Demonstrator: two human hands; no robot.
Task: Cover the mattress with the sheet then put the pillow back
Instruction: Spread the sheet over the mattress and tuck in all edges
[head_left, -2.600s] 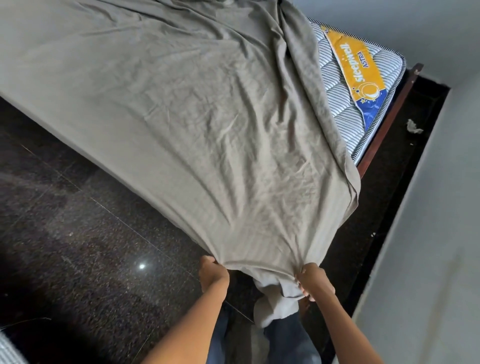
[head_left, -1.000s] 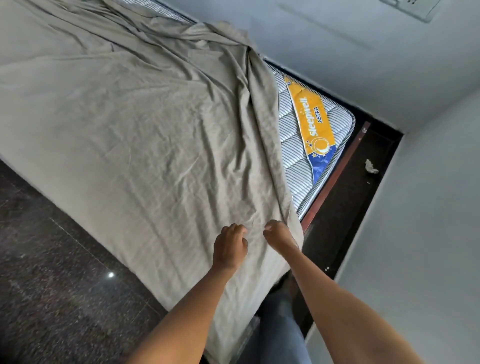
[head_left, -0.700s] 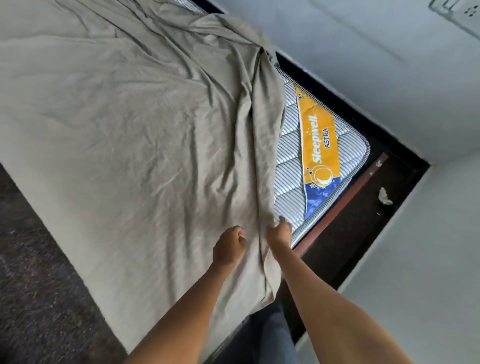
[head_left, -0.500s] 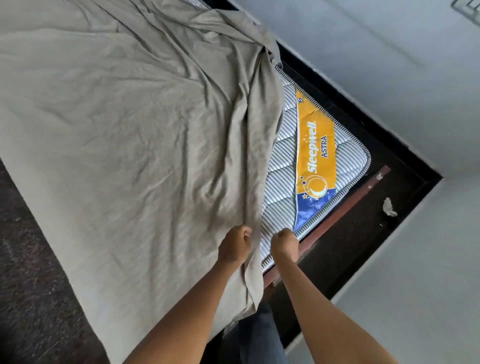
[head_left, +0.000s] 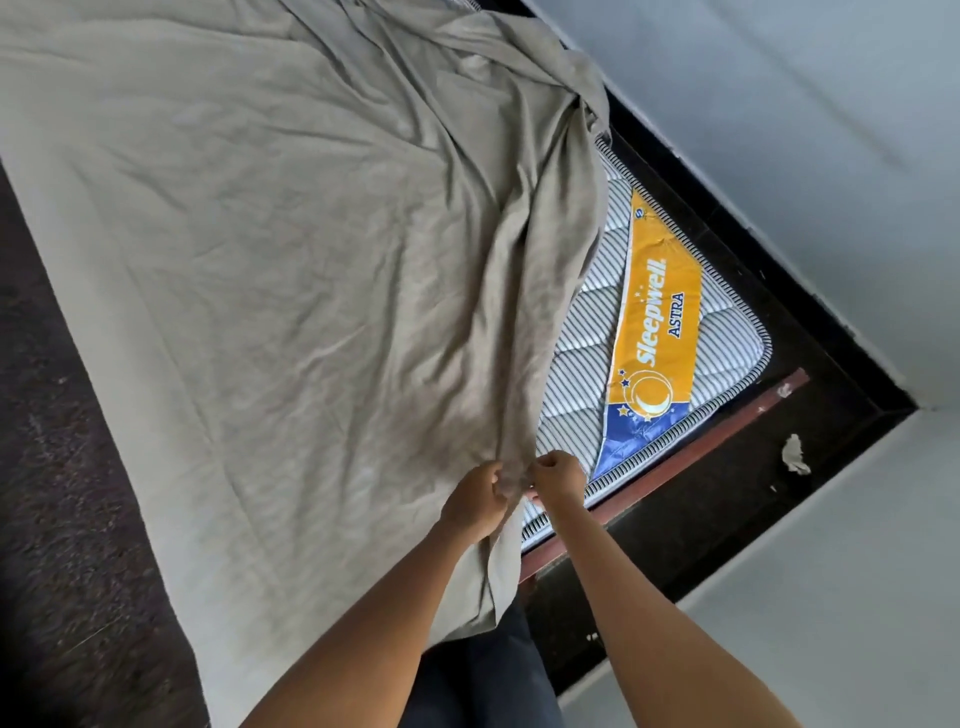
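A grey-beige sheet (head_left: 291, 291) lies wrinkled over most of the mattress (head_left: 587, 364). The mattress's striped right corner with an orange and blue label is bare. The sheet's right edge runs in a bunched fold from the far wall down to my hands. My left hand (head_left: 475, 501) grips that fold at the near edge of the bed. My right hand (head_left: 558, 475) pinches the same fold just to the right, over the mattress border. No pillow is in view.
The red-brown bed frame rail (head_left: 675, 467) runs along the mattress's near edge. A narrow dark floor gap lies between the bed and the pale walls (head_left: 779, 130), with a crumpled white scrap (head_left: 795, 454) on it. Dark floor (head_left: 62, 519) stretches to the left.
I let go of the sheet's hanging corner and brought both hands up onto the bed. They closed on the sheet's right edge fold. The view swung right, showing more bare mattress.
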